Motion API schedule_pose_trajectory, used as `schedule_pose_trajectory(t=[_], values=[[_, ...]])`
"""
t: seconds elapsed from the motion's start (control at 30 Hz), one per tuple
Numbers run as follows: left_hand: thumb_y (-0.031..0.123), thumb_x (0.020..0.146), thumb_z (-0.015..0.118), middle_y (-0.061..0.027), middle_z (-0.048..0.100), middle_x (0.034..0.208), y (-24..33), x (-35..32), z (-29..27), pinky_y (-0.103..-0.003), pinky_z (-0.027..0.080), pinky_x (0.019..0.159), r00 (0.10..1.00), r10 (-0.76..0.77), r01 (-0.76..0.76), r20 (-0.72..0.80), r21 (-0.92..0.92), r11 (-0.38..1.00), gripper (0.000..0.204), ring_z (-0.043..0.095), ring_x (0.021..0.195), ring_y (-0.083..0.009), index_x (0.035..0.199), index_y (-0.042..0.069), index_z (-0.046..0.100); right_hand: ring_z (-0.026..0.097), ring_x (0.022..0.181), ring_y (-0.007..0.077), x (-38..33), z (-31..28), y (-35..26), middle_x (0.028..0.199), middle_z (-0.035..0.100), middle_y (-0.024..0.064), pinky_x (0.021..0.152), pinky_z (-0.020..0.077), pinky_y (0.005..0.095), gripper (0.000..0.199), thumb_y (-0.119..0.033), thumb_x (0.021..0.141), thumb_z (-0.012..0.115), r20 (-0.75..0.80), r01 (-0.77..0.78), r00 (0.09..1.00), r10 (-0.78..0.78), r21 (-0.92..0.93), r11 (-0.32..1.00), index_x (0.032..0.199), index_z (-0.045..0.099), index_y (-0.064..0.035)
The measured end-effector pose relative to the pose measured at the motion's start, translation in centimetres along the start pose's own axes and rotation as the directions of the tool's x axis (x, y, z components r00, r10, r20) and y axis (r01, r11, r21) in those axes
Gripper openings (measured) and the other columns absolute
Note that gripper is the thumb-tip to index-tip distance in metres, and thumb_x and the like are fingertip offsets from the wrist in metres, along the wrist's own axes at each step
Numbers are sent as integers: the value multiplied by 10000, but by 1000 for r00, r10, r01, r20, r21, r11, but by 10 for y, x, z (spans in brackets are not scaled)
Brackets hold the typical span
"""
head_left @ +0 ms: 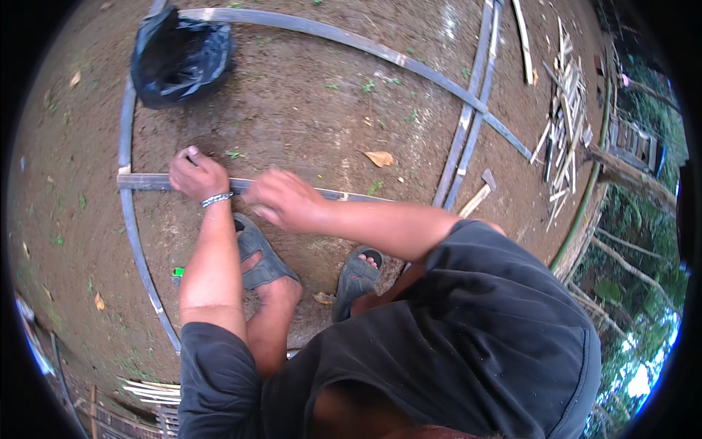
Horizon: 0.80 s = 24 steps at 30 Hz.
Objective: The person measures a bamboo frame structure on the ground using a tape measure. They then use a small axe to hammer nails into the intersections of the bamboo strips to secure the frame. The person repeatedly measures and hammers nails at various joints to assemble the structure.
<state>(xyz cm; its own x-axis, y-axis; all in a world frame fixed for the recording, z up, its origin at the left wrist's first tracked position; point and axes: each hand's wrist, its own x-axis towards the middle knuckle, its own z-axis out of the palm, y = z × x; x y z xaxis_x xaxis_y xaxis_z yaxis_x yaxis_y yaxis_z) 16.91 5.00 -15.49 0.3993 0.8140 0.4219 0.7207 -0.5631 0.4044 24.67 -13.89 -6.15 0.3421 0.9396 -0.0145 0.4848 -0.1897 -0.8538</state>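
Observation:
My left hand (199,175), with a chain bracelet at the wrist, is over a dark flat strip (150,182), possibly split bamboo, that lies crosswise near my feet. Its fingers are bent together; what they hold, if anything, is hidden. Close to its right, my right hand (284,199) is smeared by motion over the same strip, and its fingers do not show clearly. The strip's left end crosses a long curved strip (126,146) on the ground. Farther off, another curved strip (322,31) runs toward a pair of long strips (472,110) on the right.
A black plastic bag (183,69) stands open at the far left. To the right lie a hatchet (479,193) and a pile of split sticks (564,117). My sandalled feet (259,252) are just below the strip. Dry leaves (379,158) dot the brown dirt.

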Motion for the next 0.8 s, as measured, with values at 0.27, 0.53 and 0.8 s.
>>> schedule_pose_trajectory(t=[0.27,0.53,0.8], values=[[290,1014,544,-170,614,918,0,-2,7,-535,406,814,999,23,-21,-36,68,997,267,585,899,-414,959,29,563,690,975,380,-211,-266,95,1087,718,173,855,551,465,197,-226,877,682,-307,-918,367,878,-271,289,1020,692,-91],[285,1005,552,-199,617,937,-5,1,6,-544,403,831,998,46,-41,-40,119,992,279,582,915,-428,969,9,554,680,1045,405,-410,-306,186,1237,624,259,780,588,600,439,-135,918,538,-305,-898,-352,885,-158,-411,1299,533,84],[288,1000,547,-224,618,981,-4,-6,13,-563,386,867,1000,-18,16,13,134,991,285,568,974,-442,962,5,547,614,1119,410,-464,-235,221,1312,538,285,899,541,539,694,-221,894,598,-405,-920,-372,835,41,-389,1444,208,-54]])
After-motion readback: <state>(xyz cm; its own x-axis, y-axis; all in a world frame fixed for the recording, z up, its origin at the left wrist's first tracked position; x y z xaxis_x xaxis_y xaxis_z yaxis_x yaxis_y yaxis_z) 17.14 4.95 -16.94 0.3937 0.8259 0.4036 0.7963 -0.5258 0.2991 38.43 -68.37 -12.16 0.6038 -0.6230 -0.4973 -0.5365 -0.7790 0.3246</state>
